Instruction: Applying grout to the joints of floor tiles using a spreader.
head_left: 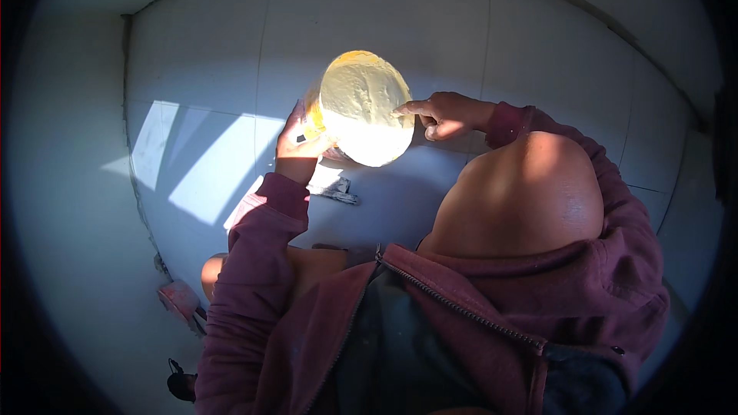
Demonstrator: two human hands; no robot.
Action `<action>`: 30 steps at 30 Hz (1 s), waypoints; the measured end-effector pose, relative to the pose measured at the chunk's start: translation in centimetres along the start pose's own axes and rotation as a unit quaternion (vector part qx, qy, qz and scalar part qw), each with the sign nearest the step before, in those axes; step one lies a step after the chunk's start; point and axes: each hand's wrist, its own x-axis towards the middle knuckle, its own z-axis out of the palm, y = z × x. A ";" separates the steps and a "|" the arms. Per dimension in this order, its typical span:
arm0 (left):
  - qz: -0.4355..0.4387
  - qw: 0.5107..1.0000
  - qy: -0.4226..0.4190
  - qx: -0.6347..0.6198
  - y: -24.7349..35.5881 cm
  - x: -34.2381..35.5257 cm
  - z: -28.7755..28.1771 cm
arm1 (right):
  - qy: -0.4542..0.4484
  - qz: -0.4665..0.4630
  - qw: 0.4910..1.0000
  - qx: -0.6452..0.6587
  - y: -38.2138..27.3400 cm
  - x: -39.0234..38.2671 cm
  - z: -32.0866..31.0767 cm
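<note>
A yellow bucket point(314, 111) tilts toward me, filled with pale cream paste point(361, 92) whose surface is lumpy and ridged. Sunlight glares on the near half of the paste. My left hand point(298, 142) grips the bucket's left side, with the thumb near the rim. From the right, my right hand point(444, 114) reaches over the rim with its index finger stretched to the paste; the other fingers are partly curled and hold nothing. Just below the bucket, a paste-smeared flat tool point(336, 194) lies on the floor, partly hidden by my left wrist.
Large pale tiles cover the floor point(369, 0), with walls to the left and along the far side. A reddish container point(180, 300) stands by the left wall, and a dark object point(181, 384) lies nearer me. My bare knee point(530, 192) rises close to my right arm.
</note>
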 end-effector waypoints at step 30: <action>0.055 0.998 -0.022 -0.003 0.8 -0.1 0.9 | -0.162 0.145 0.820 0.529 0.0 -0.5 5.0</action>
